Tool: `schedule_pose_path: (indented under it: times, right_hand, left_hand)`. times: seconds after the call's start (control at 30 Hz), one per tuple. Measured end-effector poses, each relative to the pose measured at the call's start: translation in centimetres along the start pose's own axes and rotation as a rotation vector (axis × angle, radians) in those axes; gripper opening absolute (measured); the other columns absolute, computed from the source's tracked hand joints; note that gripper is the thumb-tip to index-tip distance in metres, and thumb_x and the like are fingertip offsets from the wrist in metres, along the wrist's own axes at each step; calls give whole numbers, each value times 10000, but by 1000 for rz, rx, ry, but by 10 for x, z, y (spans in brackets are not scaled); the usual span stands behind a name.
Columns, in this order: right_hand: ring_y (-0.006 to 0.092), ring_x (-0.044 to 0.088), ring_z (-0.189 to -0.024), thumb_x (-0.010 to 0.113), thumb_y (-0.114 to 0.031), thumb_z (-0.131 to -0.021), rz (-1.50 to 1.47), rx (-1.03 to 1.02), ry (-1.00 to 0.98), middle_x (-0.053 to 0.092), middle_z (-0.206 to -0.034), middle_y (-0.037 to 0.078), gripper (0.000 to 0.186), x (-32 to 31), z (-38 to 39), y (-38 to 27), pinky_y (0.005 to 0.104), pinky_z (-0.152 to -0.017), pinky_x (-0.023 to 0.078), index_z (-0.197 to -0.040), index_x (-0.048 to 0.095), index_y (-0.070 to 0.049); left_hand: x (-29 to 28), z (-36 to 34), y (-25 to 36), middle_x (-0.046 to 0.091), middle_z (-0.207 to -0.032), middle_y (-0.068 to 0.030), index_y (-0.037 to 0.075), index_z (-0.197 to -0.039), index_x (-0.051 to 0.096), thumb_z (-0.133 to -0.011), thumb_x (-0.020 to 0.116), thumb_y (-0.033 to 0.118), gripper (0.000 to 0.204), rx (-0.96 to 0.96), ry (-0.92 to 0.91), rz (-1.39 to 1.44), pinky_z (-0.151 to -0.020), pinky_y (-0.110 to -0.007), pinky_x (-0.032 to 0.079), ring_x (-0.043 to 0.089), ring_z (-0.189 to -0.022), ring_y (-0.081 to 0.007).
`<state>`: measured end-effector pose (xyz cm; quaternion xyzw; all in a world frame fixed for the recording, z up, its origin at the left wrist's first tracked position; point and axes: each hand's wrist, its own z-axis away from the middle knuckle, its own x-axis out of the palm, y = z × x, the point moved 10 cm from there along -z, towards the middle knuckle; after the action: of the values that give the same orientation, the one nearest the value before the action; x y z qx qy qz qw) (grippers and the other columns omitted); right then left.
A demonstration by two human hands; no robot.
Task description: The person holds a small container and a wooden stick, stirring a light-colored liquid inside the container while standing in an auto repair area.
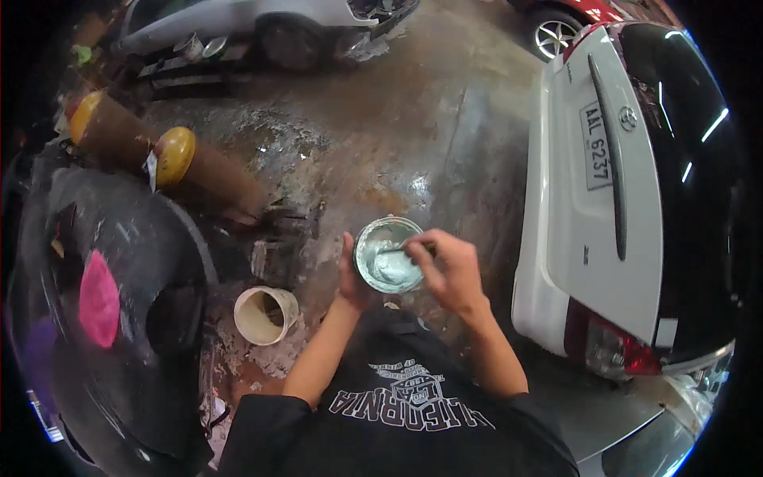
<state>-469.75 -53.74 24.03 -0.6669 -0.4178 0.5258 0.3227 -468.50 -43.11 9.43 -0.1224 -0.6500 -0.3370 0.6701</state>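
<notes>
In front of my chest is a round, open tub (359,269) holding pale mint-green paste (395,269). My left hand (350,274) is wrapped round the tub's left side, with part of the fingers hidden beneath it. Over the tub's right rim, my right hand (451,270) is closed on a thin, dark stirring tool (395,247). The tool's far end dips into the paste, so its full shape does not show. Paste is smeared up the tub's inner wall.
A cream bucket (246,317) stands on the stained floor, left of my forearm. A white car's rear (556,215) is close on the right. At left are a dark car panel (119,222) and a brown cylinder with yellow parts (131,147); a silver car (278,36) stands beyond.
</notes>
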Motion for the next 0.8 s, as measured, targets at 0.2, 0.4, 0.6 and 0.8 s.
schedule_pose_path:
  times: [0.2, 0.4, 0.6, 0.8]
  right_hand:
    - [252, 691, -703, 671, -127, -913, 167, 56, -36, 682, -825, 176, 129, -46, -130, 85, 353, -641, 519, -958, 678, -6]
    - [298, 679, -703, 661, -105, -912, 87, 130, 258, 684, -850, 188, 118, -114, -269, 148, 366, -647, 521, -967, 677, -2]
    - [310, 678, -741, 660, -92, -902, 226, 162, 306, 686, -869, 159, 88, -179, -369, 182, 372, -675, 527, -942, 678, -17]
    - [327, 682, -816, 657, -101, -906, 118, 17, 248, 678, -885, 168, 95, -227, -507, 237, 383, -725, 529, -946, 670, -16]
  left_hand:
    - [2, -176, 52, 480, -1474, -172, 18, -1500, 364, -982, 310, 686, 847, 1, -37, 7, -1125, -476, 395, 490, -1339, -324]
    - [28, -335, 78, 526, -1424, -198, 8, -1457, 428, -971, 321, 693, 846, -138, -50, 4, -1114, -487, 403, 528, -1297, -341]
    - [41, -475, 103, 549, -1404, -163, 46, -1434, 469, -945, 345, 724, 845, -219, 33, -76, -1088, -500, 434, 545, -1278, -337]
    - [41, -623, 104, 564, -1395, -134, 74, -1421, 497, -943, 361, 726, 820, -280, 22, -68, -1086, -491, 440, 549, -1278, -312]
